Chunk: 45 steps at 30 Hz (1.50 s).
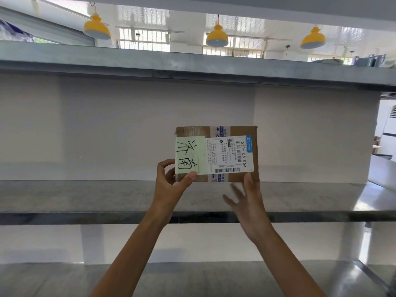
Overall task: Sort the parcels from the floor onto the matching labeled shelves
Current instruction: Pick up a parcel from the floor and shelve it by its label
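In the head view, the one parcel [227, 155] is upright just right of centre over the middle shelf [85, 196]. The left hand [171, 181] pinches its 7 o'clock corner, and the right hand [246, 196] at 5 o'clock has its fingers spread. Gripped by one corner, it could twist loose or topple, and no shelf label shows, so a mismatch is possible. Counted: one parcel, two hands, three shelf boards, three yellow lamps [97, 28] toward 12 o'clock.
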Tool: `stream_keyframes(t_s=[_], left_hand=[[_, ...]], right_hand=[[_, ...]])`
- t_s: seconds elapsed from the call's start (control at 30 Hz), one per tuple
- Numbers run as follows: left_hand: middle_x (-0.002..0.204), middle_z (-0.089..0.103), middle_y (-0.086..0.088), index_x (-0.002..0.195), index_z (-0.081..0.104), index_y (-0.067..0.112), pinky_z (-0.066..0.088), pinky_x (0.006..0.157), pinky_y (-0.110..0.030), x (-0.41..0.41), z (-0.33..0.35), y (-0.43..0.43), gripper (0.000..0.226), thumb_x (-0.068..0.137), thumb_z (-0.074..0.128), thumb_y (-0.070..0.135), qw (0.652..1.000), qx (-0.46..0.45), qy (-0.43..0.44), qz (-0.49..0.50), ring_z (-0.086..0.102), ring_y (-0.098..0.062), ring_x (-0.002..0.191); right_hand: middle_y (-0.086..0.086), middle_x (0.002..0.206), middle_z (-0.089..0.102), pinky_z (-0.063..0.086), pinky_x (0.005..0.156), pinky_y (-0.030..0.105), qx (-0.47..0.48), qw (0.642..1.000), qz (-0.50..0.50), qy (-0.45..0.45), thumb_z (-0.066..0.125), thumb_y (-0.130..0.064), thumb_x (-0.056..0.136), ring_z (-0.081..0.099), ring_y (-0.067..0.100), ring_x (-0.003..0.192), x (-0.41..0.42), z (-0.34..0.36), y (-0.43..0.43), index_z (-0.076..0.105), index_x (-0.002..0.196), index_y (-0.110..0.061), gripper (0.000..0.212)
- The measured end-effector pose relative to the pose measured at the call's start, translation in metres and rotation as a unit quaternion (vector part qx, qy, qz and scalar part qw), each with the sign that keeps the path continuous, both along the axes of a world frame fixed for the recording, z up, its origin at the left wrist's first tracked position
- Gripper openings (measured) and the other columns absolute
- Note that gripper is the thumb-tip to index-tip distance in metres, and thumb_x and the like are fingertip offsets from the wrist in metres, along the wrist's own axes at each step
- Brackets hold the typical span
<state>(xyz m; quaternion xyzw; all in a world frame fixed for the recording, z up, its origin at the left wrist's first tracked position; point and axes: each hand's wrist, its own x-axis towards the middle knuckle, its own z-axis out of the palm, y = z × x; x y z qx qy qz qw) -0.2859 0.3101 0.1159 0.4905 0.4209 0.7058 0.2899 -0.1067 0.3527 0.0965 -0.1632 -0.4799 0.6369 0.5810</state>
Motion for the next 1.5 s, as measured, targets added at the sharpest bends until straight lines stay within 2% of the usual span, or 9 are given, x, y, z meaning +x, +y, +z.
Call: stream_keyframes(t_s=[0.17, 0.27, 0.4, 0.57, 0.7, 0.83, 1.1, 1.3, 1.5], left_hand=[[0.114, 0.062, 0.000, 0.114, 0.034, 0.039, 0.055, 0.089, -0.034, 0.017, -0.007, 0.002, 0.065, 0.063, 0.075, 0.035, 1.000, -0.010, -0.001, 0.018, 0.062, -0.022, 0.107], [0.118, 0.059, 0.003, 0.132, 0.023, 0.040, 0.055, 0.089, -0.037, 0.023, -0.010, 0.001, 0.089, 0.060, 0.076, 0.040, 0.999, -0.007, 0.014, 0.030, 0.060, -0.021, 0.111], [0.118, 0.052, 0.008, 0.144, 0.004, 0.041, 0.056, 0.087, -0.042, 0.024, -0.012, -0.002, 0.106, 0.070, 0.078, 0.023, 0.998, -0.003, 0.040, 0.041, 0.057, -0.010, 0.107], [0.136, 0.043, 0.002, 0.141, 0.012, 0.041, 0.058, 0.063, -0.021, 0.019, -0.011, -0.001, 0.098, 0.070, 0.079, 0.027, 0.995, -0.033, 0.090, 0.027, 0.057, -0.010, 0.106], [0.149, 0.033, 0.004, 0.140, 0.016, 0.041, 0.057, 0.086, -0.045, 0.012, -0.008, -0.001, 0.105, 0.057, 0.078, 0.048, 0.989, -0.067, 0.119, 0.049, 0.047, -0.019, 0.126], [0.152, 0.029, 0.000, 0.145, 0.006, 0.035, 0.044, 0.101, -0.047, 0.009, -0.006, -0.003, 0.112, 0.063, 0.083, 0.034, 0.988, -0.060, 0.119, 0.076, 0.039, -0.019, 0.134], [0.151, 0.033, 0.005, 0.140, 0.026, 0.036, 0.047, 0.102, -0.044, 0.001, -0.006, -0.010, 0.088, 0.068, 0.076, 0.044, 0.981, -0.043, 0.170, 0.080, 0.042, -0.018, 0.133], [0.122, 0.056, 0.011, 0.139, 0.033, 0.027, 0.053, 0.082, -0.022, 0.010, -0.008, -0.015, 0.064, 0.084, 0.064, 0.017, 0.989, -0.056, 0.137, 0.015, 0.061, -0.008, 0.097], [0.131, 0.056, 0.005, 0.137, 0.035, 0.028, 0.054, 0.083, -0.027, 0.003, -0.001, -0.024, 0.054, 0.089, 0.058, 0.021, 0.991, -0.058, 0.118, 0.033, 0.059, -0.016, 0.112]], right_hand=[[0.006, 0.140, 0.047, 0.049, 0.093, 0.055, -0.045, 0.994, 0.097, 0.011, 0.081, -0.061, 0.047, 0.050, 0.031, 0.125, -0.044, -0.009, -0.015, 0.034, 0.136, -0.046, 0.102], [0.006, 0.133, 0.056, 0.046, 0.097, 0.056, -0.014, 0.997, 0.071, 0.029, 0.076, -0.051, 0.065, 0.053, 0.028, 0.124, -0.057, -0.004, -0.016, 0.033, 0.138, -0.042, 0.086], [0.004, 0.127, 0.062, 0.048, 0.097, 0.053, -0.006, 0.999, 0.036, 0.016, 0.079, -0.056, 0.057, 0.059, 0.024, 0.117, -0.057, -0.003, -0.015, 0.036, 0.136, -0.044, 0.091], [0.005, 0.127, 0.062, 0.041, 0.103, 0.056, -0.004, 1.000, 0.002, 0.001, 0.070, -0.047, 0.075, 0.058, 0.025, 0.119, -0.048, 0.001, -0.013, 0.038, 0.137, -0.040, 0.070], [0.002, 0.126, 0.063, 0.043, 0.102, 0.053, 0.008, 1.000, -0.028, -0.001, 0.060, -0.046, 0.074, 0.057, 0.022, 0.119, -0.038, 0.008, -0.011, 0.040, 0.137, -0.038, 0.066], [-0.007, 0.117, 0.068, 0.051, 0.095, 0.042, 0.052, 0.993, -0.098, -0.051, 0.062, -0.053, 0.069, 0.063, 0.013, 0.110, -0.038, 0.014, -0.011, 0.043, 0.135, -0.041, 0.070], [-0.018, 0.103, 0.068, 0.055, 0.061, 0.016, 0.070, 0.982, -0.157, -0.083, 0.059, -0.040, 0.080, 0.069, -0.003, 0.084, -0.030, 0.015, -0.005, 0.058, 0.120, -0.039, 0.040], [-0.006, 0.130, 0.058, 0.057, 0.067, 0.017, 0.092, 0.980, -0.141, -0.108, 0.041, -0.051, 0.084, 0.064, 0.006, 0.101, -0.038, 0.013, -0.014, 0.041, 0.139, -0.033, 0.058], [-0.013, 0.137, 0.046, 0.052, 0.066, 0.009, 0.118, 0.981, -0.099, -0.121, 0.032, -0.036, 0.097, 0.057, -0.005, 0.101, -0.046, 0.015, -0.025, 0.029, 0.137, -0.042, 0.041]])
